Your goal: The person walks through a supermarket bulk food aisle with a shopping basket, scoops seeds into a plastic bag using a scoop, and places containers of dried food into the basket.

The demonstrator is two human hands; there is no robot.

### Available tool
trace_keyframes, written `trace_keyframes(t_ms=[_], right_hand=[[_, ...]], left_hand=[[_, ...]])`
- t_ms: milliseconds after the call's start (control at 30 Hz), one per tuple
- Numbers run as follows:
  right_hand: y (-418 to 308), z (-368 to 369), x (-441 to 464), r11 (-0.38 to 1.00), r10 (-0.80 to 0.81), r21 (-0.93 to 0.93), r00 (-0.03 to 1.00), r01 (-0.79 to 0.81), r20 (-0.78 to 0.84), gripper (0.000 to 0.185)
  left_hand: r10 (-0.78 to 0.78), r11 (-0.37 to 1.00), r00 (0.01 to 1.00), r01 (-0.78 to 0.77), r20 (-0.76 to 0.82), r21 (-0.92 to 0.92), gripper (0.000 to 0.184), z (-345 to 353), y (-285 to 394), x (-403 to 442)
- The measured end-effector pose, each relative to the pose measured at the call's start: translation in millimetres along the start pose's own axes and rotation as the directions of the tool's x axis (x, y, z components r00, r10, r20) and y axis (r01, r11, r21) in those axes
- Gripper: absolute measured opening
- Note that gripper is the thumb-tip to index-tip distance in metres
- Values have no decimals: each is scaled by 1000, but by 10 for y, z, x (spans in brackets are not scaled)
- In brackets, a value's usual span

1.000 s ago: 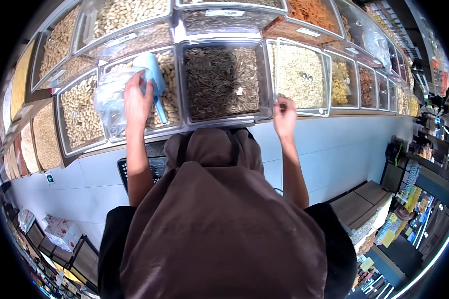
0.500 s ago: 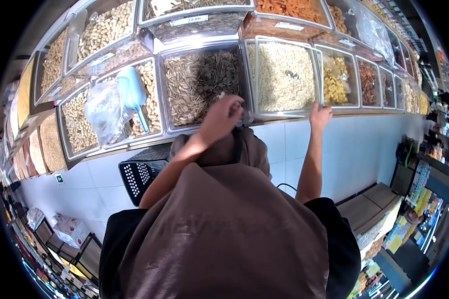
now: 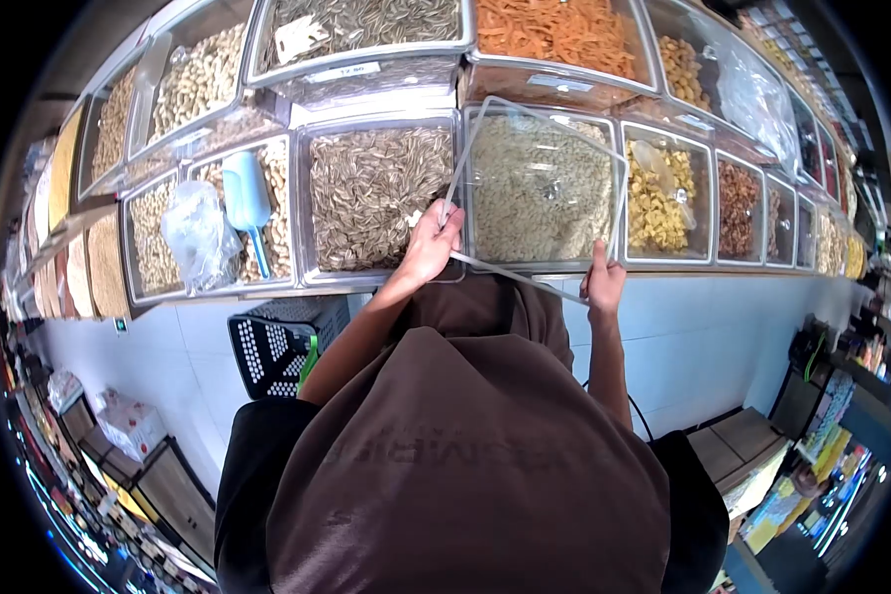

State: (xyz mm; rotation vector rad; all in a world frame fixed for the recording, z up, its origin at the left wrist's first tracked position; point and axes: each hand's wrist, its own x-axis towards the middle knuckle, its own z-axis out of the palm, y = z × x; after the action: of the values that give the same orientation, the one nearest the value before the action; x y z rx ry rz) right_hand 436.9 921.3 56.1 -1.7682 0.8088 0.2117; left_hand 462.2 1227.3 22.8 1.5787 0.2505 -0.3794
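Observation:
A clear square lid (image 3: 554, 127) is tilted over the bin of small pale pieces (image 3: 535, 198). My left hand (image 3: 433, 241) grips the lid's left edge, beside the open bin of striped seeds (image 3: 366, 193). At the lid's lower right corner, my right hand (image 3: 604, 281) is closed on the rim, thumb up. To the left, a light blue scoop (image 3: 246, 193) and a crumpled clear plastic bag (image 3: 196, 233) lie on a bin of peanuts (image 3: 275, 198).
Behind stand bins of orange strips (image 3: 554, 38) and darker seeds (image 3: 386, 22). Yellow pieces (image 3: 658, 198) and reddish-brown pieces (image 3: 738, 203) fill bins to the right. A black perforated basket (image 3: 267, 351) is below, left of my body.
My left hand has moved from over the striped seeds onto the lid's left edge. The lid, flat before, is now lifted and turned. The view has shifted to the right.

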Motion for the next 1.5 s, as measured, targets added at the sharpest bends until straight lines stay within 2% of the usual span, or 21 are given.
trace_keyframes(t_ms=[67, 133, 200, 333, 400, 433, 467, 533, 600, 667, 733, 800, 867, 933, 1033, 1067, 1200, 1233, 1267, 1367, 1500], right_hand=[[133, 28, -3, 999, 7, 38, 1000, -8, 28, 52], [137, 124, -60, 991, -103, 98, 990, 94, 96, 51], [-2, 284, -124, 991, -116, 82, 981, 104, 155, 48], [-369, 852, -204, 992, -103, -41, 940, 123, 327, 43], [-484, 1236, -328, 996, -66, -23, 919, 81, 389, 43], [-484, 1404, -373, 998, -56, -7, 913, 64, 404, 44], [-481, 1530, -407, 997, -66, -3, 911, 74, 406, 44], [-544, 1777, -506, 997, -72, 2, 888, 80, 453, 45], [-541, 1971, -670, 996, -55, -35, 897, 78, 438, 46], [-434, 2157, -732, 998, -55, -2, 899, 62, 434, 46], [-438, 2242, -835, 999, -42, -6, 909, 49, 416, 46], [-440, 2279, -934, 997, -61, -14, 921, 71, 386, 46], [-417, 2256, -951, 994, -94, -12, 932, 105, 351, 46], [-431, 2212, -1002, 998, -20, -53, 964, 35, 264, 45], [-223, 2172, -987, 995, -84, 76, 963, 66, 256, 47], [-166, 2149, -988, 987, -117, 133, 960, 85, 255, 49], [-159, 2189, -945, 989, -112, 117, 963, 86, 244, 53], [-183, 2190, -924, 982, -184, 99, 947, 163, 265, 52], [-211, 2196, -884, 982, -182, 102, 946, 160, 267, 52], [-524, 2189, -911, 990, -112, -54, 963, 129, 247, 48], [-622, 2030, -895, 993, -101, -36, 949, 117, 297, 48]], left_hand=[[14, 1000, 999, -15, -47, -24, 20, -22, -3, -171], [67, 993, 992, -77, -106, -88, 18, -103, -163, -362], [116, 992, 972, -125, -206, -29, 22, -269, -265, -552], [-44, 993, 907, 84, -420, 78, 24, -787, -378, -804], [13, 984, 813, 94, -582, 154, 25, -912, -190, -962], [-18, 917, 832, 235, -554, 323, 33, -1042, 11, -1068], [361, 831, 701, 57, -615, 553, 41, -1144, -236, -1060], [525, 618, 704, 73, -479, 783, 44, -1319, 57, -1174], [441, 725, 776, -13, -451, 688, 43, -1473, 88, -1128], [400, 676, 835, 10, -377, 737, 48, -1544, 7, -1007], [463, 518, 850, -29, -251, 855, 54, -1587, -83, -885], [453, 481, 870, -55, -194, 875, 59, -1629, -151, -793], [438, 481, 887, -90, -149, 872, 60, -1681, -186, -744], [444, 502, 887, -132, -124, 855, 61, -1726, -153, -729], [415, 490, 910, -214, -10, 845, 63, -1779, -112, -737], [410, 493, 912, -217, -5, 843, 63, -1793, -135, -743], [449, 458, 893, -268, 40, 847, 62, -1829, -168, -636], [461, 449, 887, -268, 36, 852, 62, -1831, -165, -615], [471, 440, 882, -266, 32, 858, 62, -1829, -165, -607], [461, 431, 887, -232, 8, 872, 62, -1806, -117, -550], [440, 450, 898, -229, 9, 863, 61, -1698, -138, -536]])
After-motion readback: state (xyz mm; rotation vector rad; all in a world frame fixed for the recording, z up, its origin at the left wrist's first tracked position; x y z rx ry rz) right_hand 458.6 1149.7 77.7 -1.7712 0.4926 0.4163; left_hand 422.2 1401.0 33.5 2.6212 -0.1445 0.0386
